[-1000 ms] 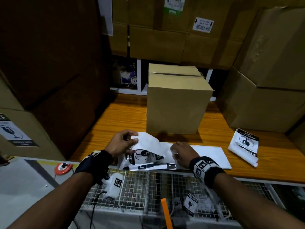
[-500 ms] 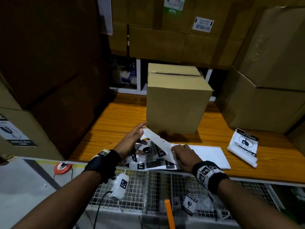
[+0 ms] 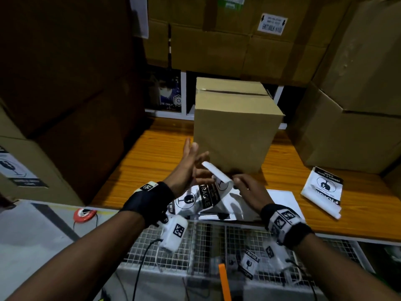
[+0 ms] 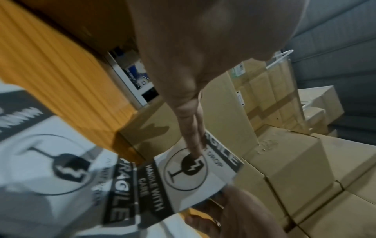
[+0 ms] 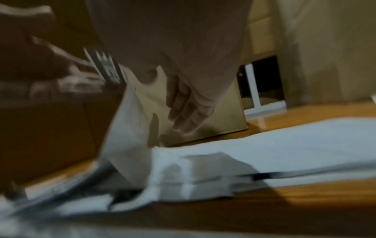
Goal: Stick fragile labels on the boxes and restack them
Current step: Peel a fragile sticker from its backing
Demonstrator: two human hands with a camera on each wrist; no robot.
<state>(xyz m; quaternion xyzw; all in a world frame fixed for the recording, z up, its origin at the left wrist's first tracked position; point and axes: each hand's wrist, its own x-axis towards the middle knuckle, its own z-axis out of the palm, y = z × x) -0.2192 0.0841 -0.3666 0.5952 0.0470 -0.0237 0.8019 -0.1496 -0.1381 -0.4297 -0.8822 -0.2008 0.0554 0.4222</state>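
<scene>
- The fragile label (image 3: 213, 187) hangs in the lower centre of the head view, lifted off the white backing sheet (image 3: 280, 197) and curling over at its top edge; it sits just in front of the closed cardboard box (image 3: 235, 127) on the wooden table (image 3: 152, 153).
- The left hand (image 3: 187, 168) has its fingers stretched nearly straight, and in the left wrist view one fingertip (image 4: 193, 149) presses on the label's printed face; whether a thumb pinches from behind, I cannot tell.
- The right hand (image 3: 249, 190) meets the label's right edge with fingers loosely bent; its hold is too blurred to judge.
- The label looks thin, floppy and very light, with a tacky back that would likely fold onto itself or grab skin. Holding opposite corners by the edges and keeping it taut should serve best.
- The box's near face is bare and flat, a ready target in the middle of the frame.
- Tall stacked cartons (image 3: 351, 131) close in at right, dark ones at left, and a spare label pile (image 3: 323, 192) lies at right; open room is mostly the table strip before the box.
</scene>
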